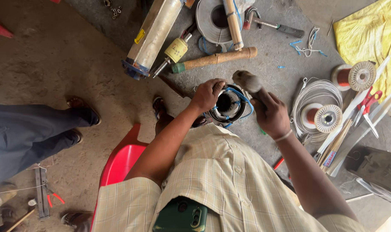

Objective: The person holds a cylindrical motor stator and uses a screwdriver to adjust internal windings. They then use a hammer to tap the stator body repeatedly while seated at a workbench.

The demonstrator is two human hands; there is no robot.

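A person works over a motor stator (228,104) standing on the concrete floor (53,64).

Largest near the stator is the red plastic chair (118,161), below and left of it; a long metal pump casing (154,32) lies above and left, a wooden-handled hammer (215,59) just above, and two copper wire spools (326,117) sit to its right. The left hand (207,94) rests curled on the stator's rim, touching it. The right hand (270,114), just right of the stator, is closed around a mallet (247,80) raised over it.
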